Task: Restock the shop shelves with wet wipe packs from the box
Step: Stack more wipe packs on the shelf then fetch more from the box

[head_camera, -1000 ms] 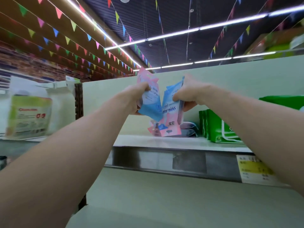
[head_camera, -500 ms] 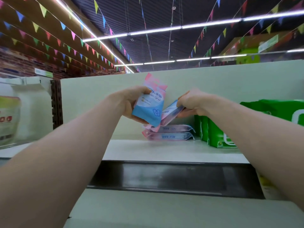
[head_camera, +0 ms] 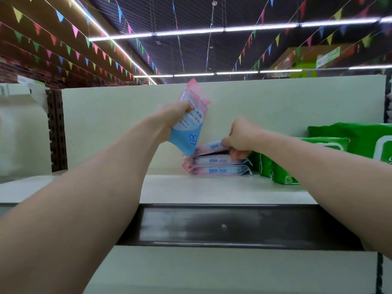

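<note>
- The left hand (head_camera: pixel 174 118) grips a bunch of wipe packs (head_camera: pixel 192 128), fingers curled round its middle, and holds it upright in the air above the shelf (head_camera: pixel 201 192).
- The bunch is soft and flat: pink at the top, white in the middle with blue print, sky blue at the bottom with a small white looped emblem. Its pink top edges fan apart, so it is more than one pack; the count cannot be told.
- The bunch's lower blue corner hangs just beside the left end of the top pack (head_camera: pixel 210 147); whether they touch cannot be told.
- The right hand (head_camera: pixel 244 135) pinches the right end of the top pack, thumb under, fingers over. That pack lies tilted, its left end resting on the pile.
- Two flat packs (head_camera: pixel 218 160) lie stacked under it on the shelf, close to the pale back panel (head_camera: pixel 116 124). Their front edges show "999" in blue between pink ends.
- Green packs (head_camera: pixel 282 169) stand just right of the pile, with bigger ones further right.
- A dark strip (head_camera: pixel 212 225) runs along the shelf's front edge.
- Coloured flags (head_camera: pixel 75 31) and light tubes (head_camera: pixel 191 31) hang overhead.
</note>
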